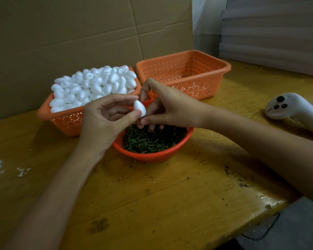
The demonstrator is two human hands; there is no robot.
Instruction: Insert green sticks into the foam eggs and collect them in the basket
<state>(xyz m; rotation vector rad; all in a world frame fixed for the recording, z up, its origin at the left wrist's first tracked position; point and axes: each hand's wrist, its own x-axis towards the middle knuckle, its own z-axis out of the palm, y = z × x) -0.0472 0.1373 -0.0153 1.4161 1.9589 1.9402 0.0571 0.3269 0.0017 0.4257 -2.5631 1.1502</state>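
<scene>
The head view shows a backdrop of flat cardboard sheets (79, 33) and a worn, stained yellow wooden table (152, 195). At the left rear, an orange perforated basket (61, 121) is heaped with white foam eggs (94, 83). Just beside it to the right, a second orange perforated basket (188, 83) is seen with nothing in it, and it is judged to be the collecting basket. Nearer the person, a round orange basket (152, 156) is filled with short green sticks (152, 139). A white handheld controller (287, 107) lies well apart at the right edge.

One foam egg (139, 107) is held above the round basket. It is pinched between the thumb and forefinger of the left hand (101, 121), narrow end up. The right hand (172, 109) is brought against the egg's lower end, with its thumb and fingertips drawn together. Whether a stick is held there cannot be told, as it is too small or hidden.

The egg is judged very light and easily dented, with a slightly grippy surface. A light hold across its widest part is advised, so that it is braced against the push. The sticks are judged thin and stiff, and are best gripped close to the entering tip to prevent bending. The blunt end is to be pierced squarely and without force.
</scene>
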